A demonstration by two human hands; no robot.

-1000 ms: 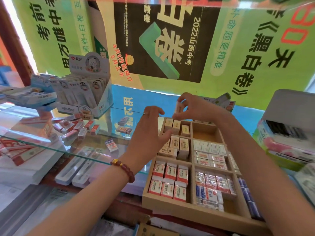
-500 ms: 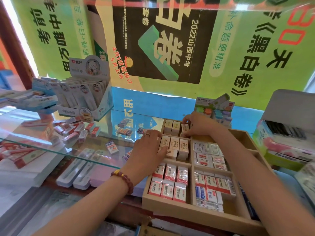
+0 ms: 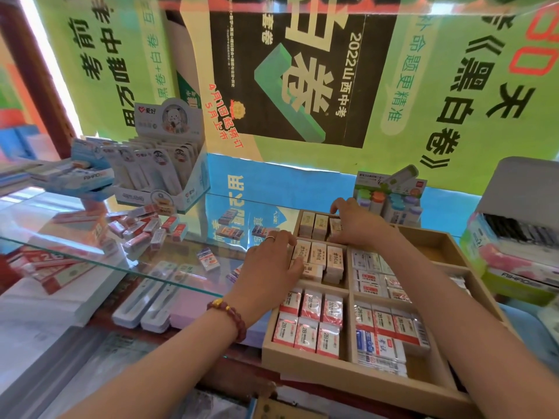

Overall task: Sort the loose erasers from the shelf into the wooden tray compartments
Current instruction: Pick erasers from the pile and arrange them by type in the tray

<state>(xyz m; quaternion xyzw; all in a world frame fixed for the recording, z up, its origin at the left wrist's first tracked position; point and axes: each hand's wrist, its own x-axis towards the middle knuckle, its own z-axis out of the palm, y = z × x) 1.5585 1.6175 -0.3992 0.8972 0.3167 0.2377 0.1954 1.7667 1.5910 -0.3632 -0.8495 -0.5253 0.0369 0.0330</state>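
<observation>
Right hand (image 3: 357,226): fingers curled, pinching the rightmost beige eraser (image 3: 334,232) in the far-left compartment of the wooden tray (image 3: 332,375). Left hand (image 3: 272,269): relaxed, my fingers pressing on the beige stack (image 3: 328,261) in the next compartment toward me, at the tray's left wall. Loose erasers (image 3: 142,232) are scattered on the glass shelf (image 3: 75,255), left of the tray, well apart.

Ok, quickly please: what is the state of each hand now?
Left hand: touches the beige erasers, grip cannot be told.
Right hand: holds a beige eraser in the wooden tray.
</observation>
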